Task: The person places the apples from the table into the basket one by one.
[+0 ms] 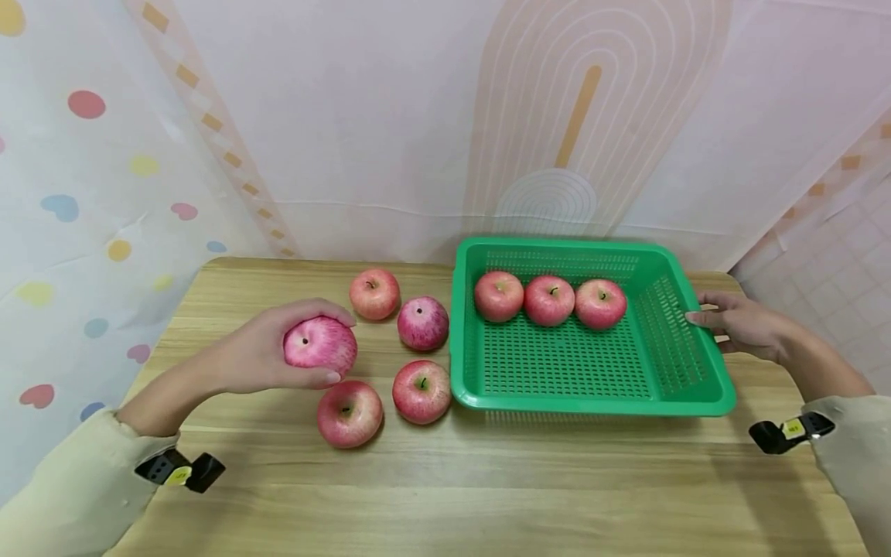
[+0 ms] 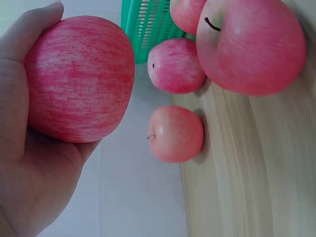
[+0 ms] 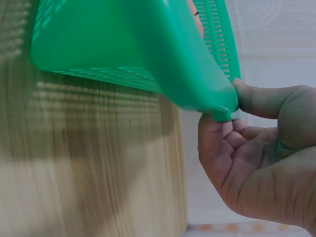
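My left hand (image 1: 267, 352) grips a pink-red streaked apple (image 1: 322, 346), thumb and fingers spread round its sides; the left wrist view shows this apple (image 2: 81, 79) large in the palm. Just right of it on the table are two apples at the back, one pale red (image 1: 374, 294) and one purplish (image 1: 422, 323), and two nearer ones, a red apple (image 1: 350, 414) and another red apple (image 1: 421, 391). My right hand (image 1: 748, 329) pinches the right rim of a green plastic basket (image 1: 592, 404), thumb on top and fingers underneath. Three apples (image 1: 550, 300) sit in a row along the basket's back.
The wooden table (image 1: 445, 487) carries everything, and its back edge meets a patterned cloth wall (image 1: 376, 116). The basket's left rim stands close beside the loose apples. Each sleeve has a small black wrist camera (image 1: 179, 470) strapped on.
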A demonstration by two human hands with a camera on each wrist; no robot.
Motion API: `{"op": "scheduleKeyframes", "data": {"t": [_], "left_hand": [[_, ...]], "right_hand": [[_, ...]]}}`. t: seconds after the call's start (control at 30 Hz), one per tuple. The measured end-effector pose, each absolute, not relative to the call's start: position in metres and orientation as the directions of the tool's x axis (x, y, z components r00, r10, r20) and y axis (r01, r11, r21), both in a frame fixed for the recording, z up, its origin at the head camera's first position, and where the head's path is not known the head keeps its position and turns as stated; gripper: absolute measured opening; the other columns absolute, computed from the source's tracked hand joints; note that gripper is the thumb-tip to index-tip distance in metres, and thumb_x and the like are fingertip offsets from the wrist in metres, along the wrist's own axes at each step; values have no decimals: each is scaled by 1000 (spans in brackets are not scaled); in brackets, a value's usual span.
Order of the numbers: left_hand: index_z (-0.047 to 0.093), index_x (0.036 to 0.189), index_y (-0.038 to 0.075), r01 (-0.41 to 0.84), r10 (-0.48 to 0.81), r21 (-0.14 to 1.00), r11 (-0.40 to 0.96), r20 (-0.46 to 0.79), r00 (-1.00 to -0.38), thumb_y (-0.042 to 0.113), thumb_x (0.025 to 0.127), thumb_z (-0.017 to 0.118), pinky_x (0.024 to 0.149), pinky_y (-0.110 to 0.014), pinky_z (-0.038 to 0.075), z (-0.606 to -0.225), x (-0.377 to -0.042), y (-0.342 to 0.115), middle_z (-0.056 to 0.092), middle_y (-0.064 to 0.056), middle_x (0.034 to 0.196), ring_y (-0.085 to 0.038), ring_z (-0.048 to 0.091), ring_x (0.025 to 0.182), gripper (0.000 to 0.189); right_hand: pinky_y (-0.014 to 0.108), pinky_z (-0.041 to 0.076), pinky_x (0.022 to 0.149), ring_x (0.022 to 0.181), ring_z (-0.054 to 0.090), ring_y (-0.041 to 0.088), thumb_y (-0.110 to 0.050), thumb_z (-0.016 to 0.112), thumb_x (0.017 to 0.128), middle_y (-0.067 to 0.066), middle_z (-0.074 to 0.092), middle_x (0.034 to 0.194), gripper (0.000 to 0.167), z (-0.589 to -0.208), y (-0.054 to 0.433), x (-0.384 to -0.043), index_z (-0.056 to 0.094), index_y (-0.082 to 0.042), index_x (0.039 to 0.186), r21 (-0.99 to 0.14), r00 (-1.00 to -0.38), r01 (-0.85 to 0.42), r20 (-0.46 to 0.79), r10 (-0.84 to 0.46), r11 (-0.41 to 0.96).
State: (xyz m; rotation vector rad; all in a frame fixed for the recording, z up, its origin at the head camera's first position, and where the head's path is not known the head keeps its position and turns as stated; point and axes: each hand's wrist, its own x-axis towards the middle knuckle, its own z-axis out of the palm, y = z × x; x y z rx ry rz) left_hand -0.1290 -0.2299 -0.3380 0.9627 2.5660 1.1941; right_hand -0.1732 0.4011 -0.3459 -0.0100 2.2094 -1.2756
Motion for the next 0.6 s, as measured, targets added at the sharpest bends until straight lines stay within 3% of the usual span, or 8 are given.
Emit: {"op": "scheduleKeyframes", "data": {"t": [0.6], "left_hand": [[63, 126, 21, 514, 689, 766, 386, 131, -713, 19, 81, 88, 82, -32, 58, -326, -147, -195, 66, 6, 114, -15, 66, 96, 51]], "right_hand": [[38, 58, 81, 92, 68, 13, -11, 39, 111, 0, 64, 106, 45, -342, 396, -172, 25, 15, 145, -780, -826, 290, -497, -267, 554]]}}
